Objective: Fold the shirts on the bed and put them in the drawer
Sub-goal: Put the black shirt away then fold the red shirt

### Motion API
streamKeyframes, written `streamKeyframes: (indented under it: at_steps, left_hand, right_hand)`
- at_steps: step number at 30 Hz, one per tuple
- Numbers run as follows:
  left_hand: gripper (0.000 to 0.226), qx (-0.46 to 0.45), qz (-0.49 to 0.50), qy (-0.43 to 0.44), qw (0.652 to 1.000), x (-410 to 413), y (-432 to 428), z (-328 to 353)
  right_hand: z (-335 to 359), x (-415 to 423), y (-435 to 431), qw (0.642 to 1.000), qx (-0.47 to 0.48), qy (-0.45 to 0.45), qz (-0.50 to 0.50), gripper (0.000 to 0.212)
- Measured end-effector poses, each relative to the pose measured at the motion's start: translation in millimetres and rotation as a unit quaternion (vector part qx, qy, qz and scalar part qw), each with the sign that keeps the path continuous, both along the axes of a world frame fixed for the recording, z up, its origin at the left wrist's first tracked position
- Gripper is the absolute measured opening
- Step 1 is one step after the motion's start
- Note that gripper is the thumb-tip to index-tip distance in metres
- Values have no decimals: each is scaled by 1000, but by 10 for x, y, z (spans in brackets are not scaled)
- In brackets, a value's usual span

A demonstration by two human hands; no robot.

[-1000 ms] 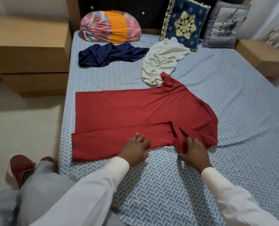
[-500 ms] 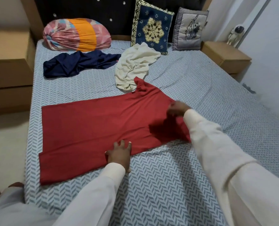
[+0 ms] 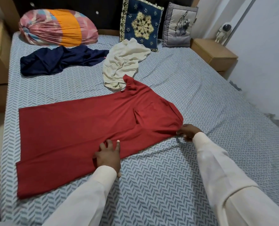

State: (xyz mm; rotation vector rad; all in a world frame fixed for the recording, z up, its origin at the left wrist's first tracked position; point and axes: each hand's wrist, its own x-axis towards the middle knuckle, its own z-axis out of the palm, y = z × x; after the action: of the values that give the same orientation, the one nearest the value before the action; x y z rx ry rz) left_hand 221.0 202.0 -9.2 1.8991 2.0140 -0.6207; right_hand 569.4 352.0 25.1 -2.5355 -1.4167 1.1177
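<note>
My left hand (image 3: 108,154) presses, fingers spread, on the red shirt (image 3: 80,128) — likely soft, light, limp. My right hand (image 3: 188,132) pinches the corner at its fingertips.

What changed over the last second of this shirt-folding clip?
The right hand left the near sleeve, reached across the red shirt and came back to pinch its edge at the shoulder end. The sleeve now lies folded in over the body. The left hand stayed pressed on the near edge. The navy shirt and cream shirt did not move.
</note>
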Motion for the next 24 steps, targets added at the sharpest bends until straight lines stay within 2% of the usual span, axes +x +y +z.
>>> streamKeyframes:
  at_steps: [2, 5, 9, 11, 13, 15, 17, 19, 22, 24]
  left_hand:
    - [139, -1, 0, 3, 1000, 0, 8, 6]
    - [140, -5, 2, 7, 1000, 10, 25, 5]
    - [142, -7, 3, 9, 1000, 19, 41, 6]
    - [142, -6, 1, 10, 1000, 19, 49, 1]
    - [143, -5, -1, 7, 1000, 17, 56, 1]
    - [143, 0, 0, 2, 1000, 5, 59, 7]
    - [143, 2, 1, -2, 1000, -16, 48, 18]
    - [145, 3, -3, -1, 1000, -22, 39, 19]
    - [145, 6, -9, -11, 1000, -38, 38, 14]
    - [144, 8, -19, -15, 1000, -76, 39, 12]
  right_hand:
    - [-106, 42, 43, 999, 21, 18, -27, 8]
    - [-311, 225, 250, 983, 151, -19, -102, 10]
    - [-89, -63, 178, 952, 259, -91, -136, 16]
    - [-56, -223, 116, 940, 291, -95, -150, 17]
    - [-129, -330, 77, 949, 289, -72, -104, 23]
    - [-240, -386, 90, 969, 241, -42, -20, 29]
    - [-288, -415, 131, 980, 190, -49, 11, 32]
    - [-272, -489, 174, 977, 199, -81, 19, 35]
    - [-242, -709, 156, 944, 284, -163, 38, 42]
    - [-289, -863, 158, 944, 272, -164, 88, 37]
